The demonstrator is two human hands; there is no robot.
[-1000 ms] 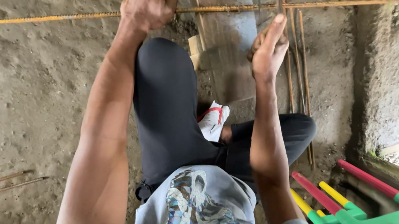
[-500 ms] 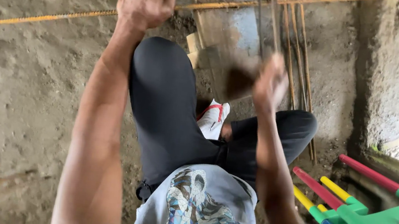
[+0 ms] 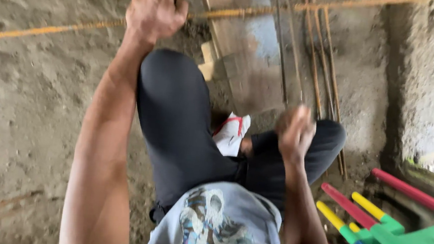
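1. the left hand [image 3: 155,12] is clenched in a full fist around a long rusty steel rod [image 3: 240,13], which runs across the far side of the scene from left to right.
2. the right hand [image 3: 294,133] hangs apart from the rod, nearer, above the right knee; it is blurred, so one cannot tell how far open it is.
3. more thin rods [image 3: 319,57] lie on a wooden board [image 3: 247,44] on the dirt floor [image 3: 23,105].
4. a colourful plastic chair [image 3: 399,241] stands near right.
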